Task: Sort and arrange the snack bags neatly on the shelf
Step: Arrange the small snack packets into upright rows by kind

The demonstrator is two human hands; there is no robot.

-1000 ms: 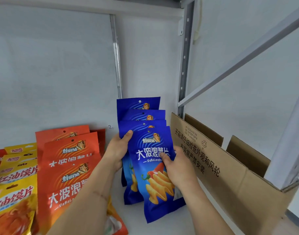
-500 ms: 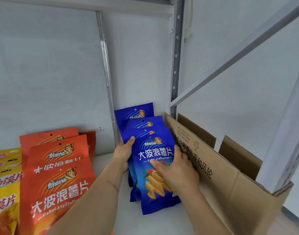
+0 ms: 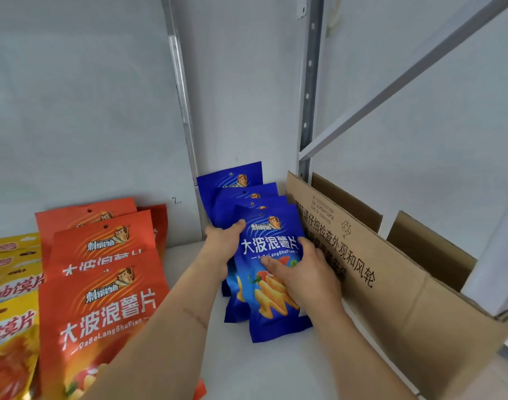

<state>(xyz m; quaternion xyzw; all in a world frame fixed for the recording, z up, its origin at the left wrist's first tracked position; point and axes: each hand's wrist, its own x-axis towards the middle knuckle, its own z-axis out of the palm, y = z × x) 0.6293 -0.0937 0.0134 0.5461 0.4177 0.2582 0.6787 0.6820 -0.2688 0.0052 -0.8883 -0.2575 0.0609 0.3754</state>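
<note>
Several blue chip bags (image 3: 264,241) stand in an overlapping row on the white shelf (image 3: 276,368), leaning back toward the wall. My left hand (image 3: 222,246) grips the left edge of the front blue bags, thumb on the face of the front one. My right hand (image 3: 302,272) holds the right side of the front bag, thumb across its printed front. To the left stands a row of orange chip bags (image 3: 103,304), and further left yellow snack bags (image 3: 10,313).
An open cardboard box (image 3: 391,284) stands right beside the blue bags, its flap close against my right hand. A grey shelf upright (image 3: 309,82) and diagonal brace (image 3: 405,70) rise behind it. The white back panel (image 3: 88,96) closes the shelf.
Both hands have pushed the blue bags further back toward the wall and squared them up. My view has shifted right and down.
</note>
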